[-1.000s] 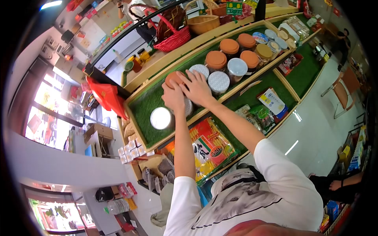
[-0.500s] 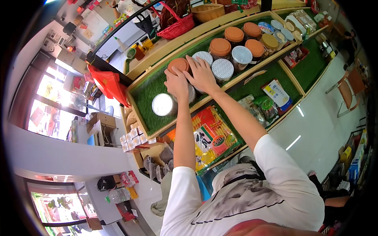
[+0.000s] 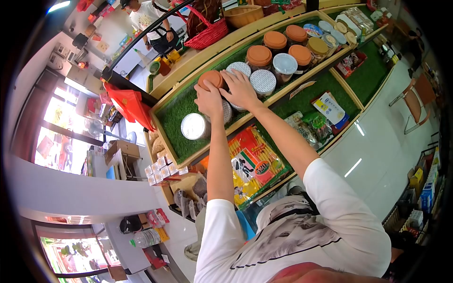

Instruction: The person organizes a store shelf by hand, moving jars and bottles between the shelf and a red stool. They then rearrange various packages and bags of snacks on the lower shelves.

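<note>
My left hand [image 3: 208, 100] is closed around the near left side of a jar with an orange lid [image 3: 211, 79]. My right hand [image 3: 241, 90] presses its fingers against the right side of the same jar, so both hands hold it. The jar's body is mostly hidden by my fingers. A jar with a shiny silver-white top [image 3: 194, 126] stands left of my left wrist. Jars with white patterned lids [image 3: 263, 82] are right of my right hand, and others are partly covered by my forearms. All stand on green artificial turf [image 3: 172, 120] in a wooden-edged display shelf.
More orange-lidded jars [image 3: 259, 55] and a clear-lidded jar [image 3: 285, 63] stand farther right. Below lie a large red-yellow noodle packet [image 3: 257, 162] and other bagged goods [image 3: 317, 126]. A red basket [image 3: 209, 35] sits on the upper ledge. Another person [image 3: 150, 23] stands behind the shelf.
The view has shifted slightly. My hands stay on the orange-lidded jar, with hardly any movement against the shelf. The person behind the shelf shows more fully now.
</note>
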Action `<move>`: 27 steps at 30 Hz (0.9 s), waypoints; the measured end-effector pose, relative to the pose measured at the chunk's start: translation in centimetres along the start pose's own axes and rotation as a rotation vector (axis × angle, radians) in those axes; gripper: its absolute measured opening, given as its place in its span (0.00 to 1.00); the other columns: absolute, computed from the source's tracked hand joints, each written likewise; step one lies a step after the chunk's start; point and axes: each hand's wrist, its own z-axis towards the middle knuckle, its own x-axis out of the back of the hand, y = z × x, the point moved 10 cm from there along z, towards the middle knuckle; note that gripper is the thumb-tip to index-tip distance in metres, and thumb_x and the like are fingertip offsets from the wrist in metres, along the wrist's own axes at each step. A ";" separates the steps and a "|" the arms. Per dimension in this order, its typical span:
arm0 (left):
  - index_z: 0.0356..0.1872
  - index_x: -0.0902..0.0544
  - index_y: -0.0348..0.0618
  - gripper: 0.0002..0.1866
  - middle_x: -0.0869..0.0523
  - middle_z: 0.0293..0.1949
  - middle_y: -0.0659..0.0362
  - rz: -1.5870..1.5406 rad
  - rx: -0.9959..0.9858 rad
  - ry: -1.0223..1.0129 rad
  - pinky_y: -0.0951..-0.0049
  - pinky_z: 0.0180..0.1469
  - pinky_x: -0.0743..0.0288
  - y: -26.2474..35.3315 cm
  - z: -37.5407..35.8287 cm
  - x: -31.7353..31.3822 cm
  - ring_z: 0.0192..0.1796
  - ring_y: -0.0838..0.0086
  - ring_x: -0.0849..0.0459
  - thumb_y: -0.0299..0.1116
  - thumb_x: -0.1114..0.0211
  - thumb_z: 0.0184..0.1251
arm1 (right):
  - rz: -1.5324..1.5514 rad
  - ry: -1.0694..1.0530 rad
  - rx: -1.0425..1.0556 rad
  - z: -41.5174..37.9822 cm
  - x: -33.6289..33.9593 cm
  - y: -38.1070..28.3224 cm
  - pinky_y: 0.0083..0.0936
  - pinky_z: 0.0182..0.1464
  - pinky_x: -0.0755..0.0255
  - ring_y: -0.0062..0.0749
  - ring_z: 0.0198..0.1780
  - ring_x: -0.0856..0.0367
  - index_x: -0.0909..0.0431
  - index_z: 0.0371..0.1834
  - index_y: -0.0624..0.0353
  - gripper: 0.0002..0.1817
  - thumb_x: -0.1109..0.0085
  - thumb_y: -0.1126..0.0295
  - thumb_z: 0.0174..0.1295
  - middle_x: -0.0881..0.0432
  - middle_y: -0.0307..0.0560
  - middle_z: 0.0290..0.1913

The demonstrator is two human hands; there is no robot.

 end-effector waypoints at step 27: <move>0.61 0.31 0.41 0.29 0.17 0.55 0.46 0.002 0.002 -0.033 0.45 0.53 0.26 0.3 -0.2 0.2 0.55 0.40 0.23 0.55 0.58 0.75 | -0.028 -0.010 -0.035 0.1 0.0 -0.2 0.45 0.74 0.50 0.52 0.71 0.38 0.36 0.71 0.62 0.32 0.51 0.53 0.69 0.29 0.54 0.69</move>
